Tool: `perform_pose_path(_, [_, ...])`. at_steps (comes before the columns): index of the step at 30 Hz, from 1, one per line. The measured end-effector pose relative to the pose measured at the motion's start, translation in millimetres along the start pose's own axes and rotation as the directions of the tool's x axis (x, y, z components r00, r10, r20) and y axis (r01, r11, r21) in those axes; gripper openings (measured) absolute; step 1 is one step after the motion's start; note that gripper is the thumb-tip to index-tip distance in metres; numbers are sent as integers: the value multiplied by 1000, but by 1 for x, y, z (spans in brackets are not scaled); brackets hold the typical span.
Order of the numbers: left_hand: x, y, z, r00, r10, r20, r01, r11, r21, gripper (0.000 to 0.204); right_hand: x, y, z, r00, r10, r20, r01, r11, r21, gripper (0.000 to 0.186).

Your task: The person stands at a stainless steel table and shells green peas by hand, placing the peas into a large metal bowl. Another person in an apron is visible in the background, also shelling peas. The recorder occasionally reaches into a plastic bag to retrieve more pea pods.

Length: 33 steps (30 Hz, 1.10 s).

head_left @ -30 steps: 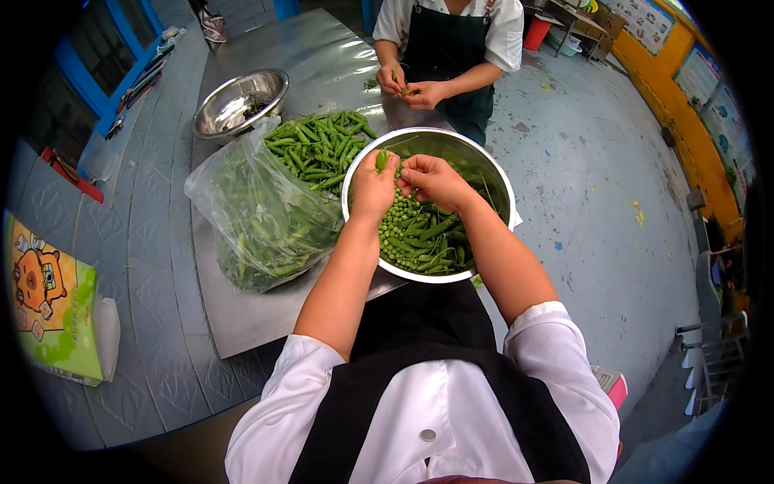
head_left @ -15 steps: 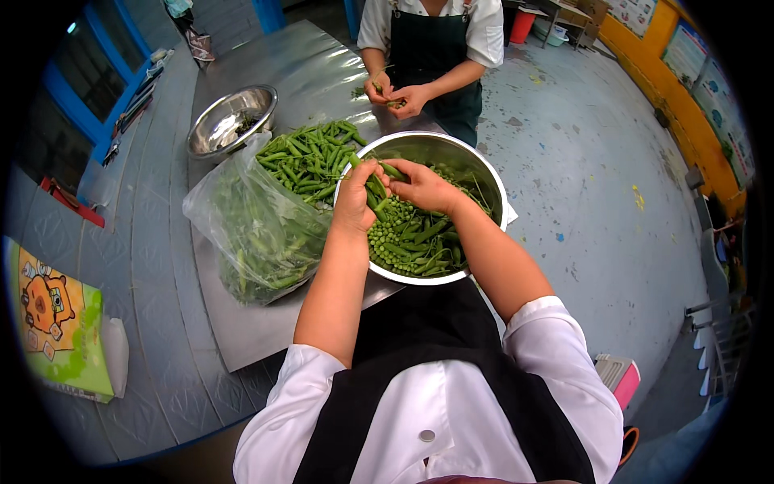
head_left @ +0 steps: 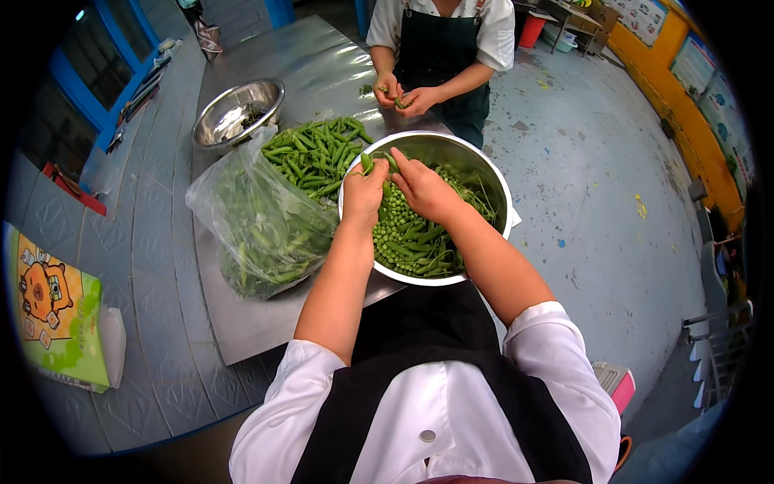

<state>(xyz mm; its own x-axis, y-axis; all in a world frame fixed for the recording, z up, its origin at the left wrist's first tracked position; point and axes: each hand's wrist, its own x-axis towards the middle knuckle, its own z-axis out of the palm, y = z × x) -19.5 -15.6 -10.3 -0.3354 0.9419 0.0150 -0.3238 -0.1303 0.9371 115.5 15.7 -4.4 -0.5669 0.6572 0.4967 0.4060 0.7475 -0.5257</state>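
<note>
Over the left part of a large steel bowl (head_left: 506, 181), my two hands are close together with their fingers closed. Between my left hand (head_left: 364, 196) and my right hand (head_left: 425, 190) is a green pea pod (head_left: 392, 161), gripped by both. Another pod tip (head_left: 368, 164) sticks up from my left hand. Loose peas (head_left: 393, 211) and empty-looking pods (head_left: 423, 250) lie in the bowl beneath. Left of the bowl is a heap of whole pea pods (head_left: 314, 153), beside a clear plastic bag (head_left: 266, 222) filled with more pods.
A smaller steel bowl (head_left: 234, 113) with dark scraps stands at the far left of the metal table (head_left: 314, 52). Across the table, a co-worker's hands (head_left: 403, 98) hold something green. A green and orange printed bag (head_left: 56, 310) sits at the left.
My hands have shifted slightly, and the pod that hung down below my left fingers no longer shows. The co-worker's hands have opened somewhat. The whole view has moved a little.
</note>
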Motion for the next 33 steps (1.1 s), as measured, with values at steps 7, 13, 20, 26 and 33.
perform_pose_path(7, [-4,6,4,1000,7,-19,-7,1000,-10,12,-2,-10,-1,998,61,4,-60,995,-76,47])
perform_pose_path(13, [-2,6,3,996,79,-48,-78,997,14,5,-1,-8,9,999,20,-44,-15,992,124,40])
perform_pose_path(20, [-7,9,6,991,130,6,-130,991,-21,7,10,-12,-13,825,425,373,-523,319,791,19])
perform_pose_path(26, [-6,4,6,977,142,158,-163,978,128,9,9,-2,-11,882,341,325,-467,542,698,25])
perform_pose_path(33, [-6,3,7,978,170,125,-181,980,87,9,11,-8,-10,833,411,371,-522,357,775,12])
